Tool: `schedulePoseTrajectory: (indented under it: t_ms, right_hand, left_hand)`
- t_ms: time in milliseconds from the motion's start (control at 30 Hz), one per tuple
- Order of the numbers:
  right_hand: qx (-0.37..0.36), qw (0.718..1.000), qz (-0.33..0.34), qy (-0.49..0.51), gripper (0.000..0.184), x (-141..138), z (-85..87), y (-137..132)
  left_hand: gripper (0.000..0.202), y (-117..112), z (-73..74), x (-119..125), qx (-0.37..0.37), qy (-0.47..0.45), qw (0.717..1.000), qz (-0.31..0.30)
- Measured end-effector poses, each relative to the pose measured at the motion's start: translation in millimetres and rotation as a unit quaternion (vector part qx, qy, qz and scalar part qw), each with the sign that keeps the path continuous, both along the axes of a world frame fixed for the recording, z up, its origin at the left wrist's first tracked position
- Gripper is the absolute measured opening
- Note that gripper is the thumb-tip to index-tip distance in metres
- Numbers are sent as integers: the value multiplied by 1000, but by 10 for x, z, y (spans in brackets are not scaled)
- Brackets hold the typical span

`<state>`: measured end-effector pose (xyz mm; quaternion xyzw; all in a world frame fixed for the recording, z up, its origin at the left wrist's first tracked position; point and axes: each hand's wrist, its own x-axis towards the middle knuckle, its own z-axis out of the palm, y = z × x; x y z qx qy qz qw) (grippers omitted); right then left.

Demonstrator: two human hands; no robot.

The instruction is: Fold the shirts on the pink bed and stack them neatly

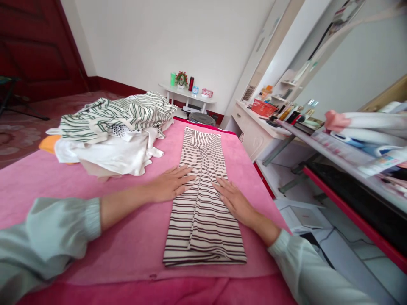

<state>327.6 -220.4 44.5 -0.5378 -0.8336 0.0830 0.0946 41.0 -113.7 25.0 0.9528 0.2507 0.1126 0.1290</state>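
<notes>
A striped shirt (203,212), cream with dark lines, lies folded into a long narrow strip on the pink bedspread (133,250). Its collar end points away from me, and a lengthwise fold edge runs down its middle. On the strip's left edge my left hand (170,183) rests flat, fingers spread. My right hand (234,199) lies palm down across the right edge, its fingers stretched out over the cloth. Neither hand grasps anything. Parts of both shirt edges are hidden beneath the hands.
Left of the shirt sits a loose heap of clothes (117,127), striped, white and orange. A small shelf table (190,94) with a plant and cups stands by the far wall. On the right are a dresser (254,123) and a crowded glass-topped table (340,156).
</notes>
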Motion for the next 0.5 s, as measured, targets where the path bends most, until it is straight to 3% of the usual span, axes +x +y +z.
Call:
schedulePoseTrajectory:
  t_ms: [133, 233, 333, 500]
  right_hand:
    - [-33, 996, 81, 10, 53, 170, 167, -496]
    - [-57, 994, 91, 21, 57, 240, 274, -718]
    - [-55, 994, 92, 36, 51, 209, 280, -781]
    - [-23, 992, 83, 88, 38, 83, 162, -705]
  left_hand:
    - [46, -233, 116, -383, -58, -19, 996, -59]
    - [44, -322, 195, -551, -107, -28, 990, -83]
    - [35, -365, 233, -561, -116, -54, 987, -98]
    - [23, -452, 304, -383, -117, -133, 974, -140]
